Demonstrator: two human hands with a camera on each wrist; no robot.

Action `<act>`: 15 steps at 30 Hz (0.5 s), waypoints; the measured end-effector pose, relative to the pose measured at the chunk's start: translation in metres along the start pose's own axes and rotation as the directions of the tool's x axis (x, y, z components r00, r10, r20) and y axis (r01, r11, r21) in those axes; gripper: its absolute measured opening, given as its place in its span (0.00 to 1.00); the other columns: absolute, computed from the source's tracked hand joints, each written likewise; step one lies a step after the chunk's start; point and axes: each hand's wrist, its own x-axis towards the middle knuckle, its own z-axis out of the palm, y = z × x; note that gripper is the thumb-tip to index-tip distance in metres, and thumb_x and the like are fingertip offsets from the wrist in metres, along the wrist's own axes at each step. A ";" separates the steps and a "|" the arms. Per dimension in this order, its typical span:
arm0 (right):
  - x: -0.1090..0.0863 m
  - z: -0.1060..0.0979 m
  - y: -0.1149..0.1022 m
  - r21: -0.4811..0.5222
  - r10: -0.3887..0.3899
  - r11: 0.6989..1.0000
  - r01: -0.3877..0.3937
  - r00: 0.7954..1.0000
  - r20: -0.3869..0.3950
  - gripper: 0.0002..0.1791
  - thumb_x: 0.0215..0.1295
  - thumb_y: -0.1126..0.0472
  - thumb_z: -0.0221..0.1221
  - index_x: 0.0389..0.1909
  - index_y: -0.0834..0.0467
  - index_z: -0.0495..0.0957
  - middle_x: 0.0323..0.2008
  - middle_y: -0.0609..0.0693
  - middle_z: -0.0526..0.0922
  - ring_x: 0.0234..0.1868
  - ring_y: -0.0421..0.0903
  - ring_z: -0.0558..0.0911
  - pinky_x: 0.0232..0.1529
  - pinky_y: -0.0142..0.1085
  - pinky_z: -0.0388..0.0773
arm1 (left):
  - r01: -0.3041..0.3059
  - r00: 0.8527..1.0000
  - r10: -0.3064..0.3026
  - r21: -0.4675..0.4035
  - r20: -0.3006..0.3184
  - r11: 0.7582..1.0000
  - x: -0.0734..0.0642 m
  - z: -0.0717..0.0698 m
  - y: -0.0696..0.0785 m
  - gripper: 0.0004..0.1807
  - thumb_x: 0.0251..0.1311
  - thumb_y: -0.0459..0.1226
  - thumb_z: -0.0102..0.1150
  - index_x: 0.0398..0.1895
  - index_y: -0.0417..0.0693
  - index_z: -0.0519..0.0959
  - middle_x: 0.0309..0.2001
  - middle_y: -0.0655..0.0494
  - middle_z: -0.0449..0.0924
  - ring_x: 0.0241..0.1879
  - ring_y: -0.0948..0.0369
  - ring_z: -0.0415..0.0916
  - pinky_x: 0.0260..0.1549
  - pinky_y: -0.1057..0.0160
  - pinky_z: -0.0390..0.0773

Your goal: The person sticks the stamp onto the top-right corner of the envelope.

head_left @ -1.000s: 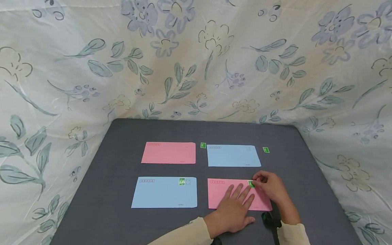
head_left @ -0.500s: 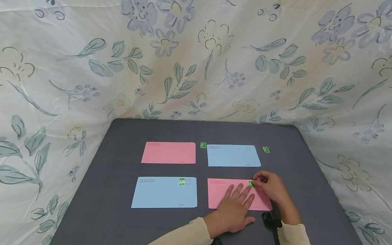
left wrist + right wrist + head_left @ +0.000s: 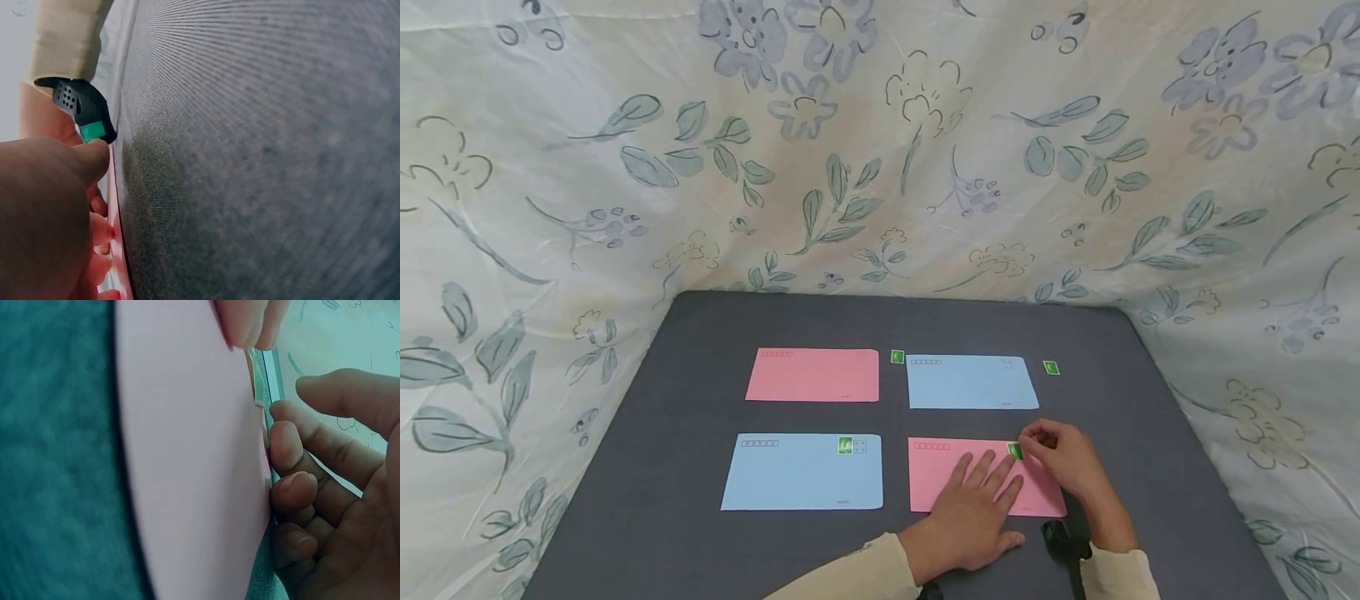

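My left hand (image 3: 966, 521) lies flat with spread fingers on the near right pink envelope (image 3: 932, 467), and its fingertips reach close to a green stamp (image 3: 1015, 451). That stamp sits by the envelope's upper right corner. At the same corner is my right hand (image 3: 1066, 454), fingers bent beside the stamp's right edge. The right wrist view has its thumb apart from the forefinger, with fingertips at the edge of the envelope (image 3: 194, 450) next to the stamp (image 3: 257, 381); nothing is pinched there. The left wrist view catches mostly the left hand (image 3: 47, 212) and dark cloth.
A blue envelope (image 3: 797, 475) with a stamp (image 3: 845, 445) on it lies to the left. Behind are a pink envelope (image 3: 812, 375) and another blue envelope (image 3: 973, 383). Loose stamps lie on the dark table (image 3: 647, 500): one stamp (image 3: 897, 357) between them, another stamp (image 3: 1051, 367) farther right.
The right thumb and forefinger have drawn back very slightly from the stamp, which shows a little more. The left hand and the envelopes stay in place.
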 end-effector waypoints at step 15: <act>0.000 -0.002 -0.003 0.035 0.022 0.999 -0.021 0.999 -0.034 0.10 0.75 0.57 0.69 0.48 0.60 0.88 0.41 0.54 0.87 0.38 0.50 0.82 0.36 0.34 0.83 | -0.030 0.998 0.026 -0.071 -0.054 0.997 -0.015 -0.005 -0.012 0.45 0.77 0.73 0.34 0.90 0.68 0.47 0.89 0.62 0.34 0.87 0.55 0.31 0.82 0.46 0.41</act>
